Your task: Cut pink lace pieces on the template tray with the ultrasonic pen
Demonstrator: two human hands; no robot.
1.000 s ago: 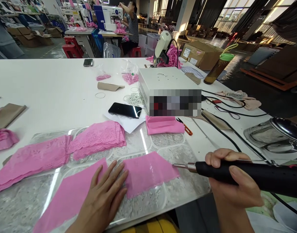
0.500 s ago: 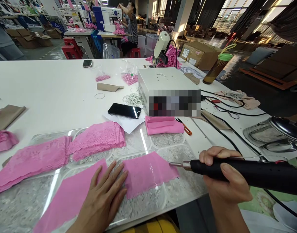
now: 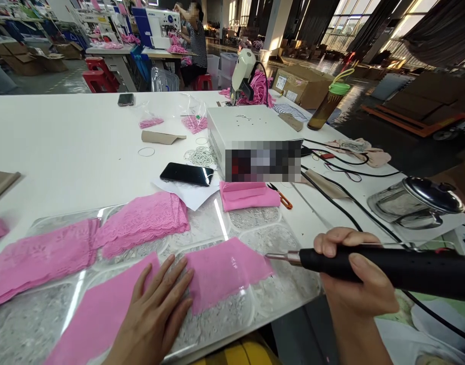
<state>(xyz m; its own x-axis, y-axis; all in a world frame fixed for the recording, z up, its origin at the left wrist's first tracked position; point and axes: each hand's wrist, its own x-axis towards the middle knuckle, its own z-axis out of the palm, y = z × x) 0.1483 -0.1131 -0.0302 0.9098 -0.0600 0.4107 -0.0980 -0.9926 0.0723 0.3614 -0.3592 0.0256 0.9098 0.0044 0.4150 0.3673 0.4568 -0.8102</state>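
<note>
Cloth [image 3: 225, 276] at lower centre looks light, limp, best held by edges; left hand [image 3: 152, 306] lies flat, empty; right hand [image 3: 363, 291] wraps tool [image 3: 415, 271], tip [image 3: 281, 257] contact unclear.

Wide white table [image 3: 65, 137] with a grey stone-patterned mat [image 3: 270, 299] at its near edge.
Flat pink fabric panels [image 3: 228, 271] and scallop-edged pink lace stacks [image 3: 149, 218] lie on the mat; directly on the tabletop sit a boxy off-white unit [image 3: 255, 124], a brown green-capped bottle [image 3: 325, 109] and a loose heap of pale thin bands [image 3: 202, 156].
</note>
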